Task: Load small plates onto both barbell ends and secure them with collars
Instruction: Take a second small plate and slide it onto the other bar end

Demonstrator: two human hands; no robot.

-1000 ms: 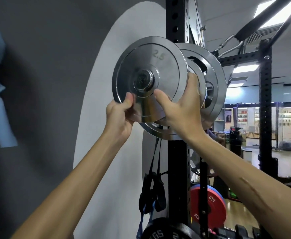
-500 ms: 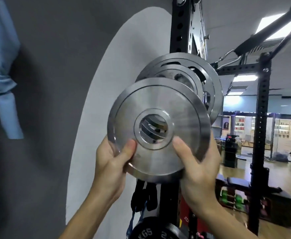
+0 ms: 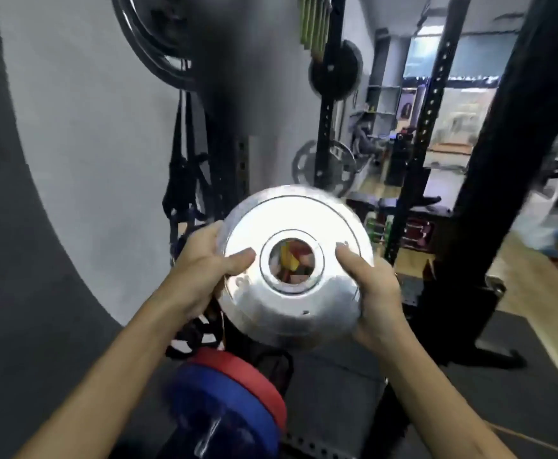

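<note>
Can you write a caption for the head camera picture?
Both hands, left and right, hold a shiny metal plate in a gym.

A round silver metal weight plate [image 3: 295,270] sits in the near centre between the left hand [image 3: 201,265] and the right hand [image 3: 375,299]. Below it, nearer and to the left, lie stacked blue and red rubber plates [image 3: 228,395]. A black steel rack upright [image 3: 499,160] stands far right; a spoked steel plate [image 3: 325,167] hangs behind.

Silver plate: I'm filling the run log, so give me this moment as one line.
stage: carrying | silver plate: off any peg, held flat-on | left hand: grips left rim | right hand: grips right rim | barbell: not identifiable
</note>
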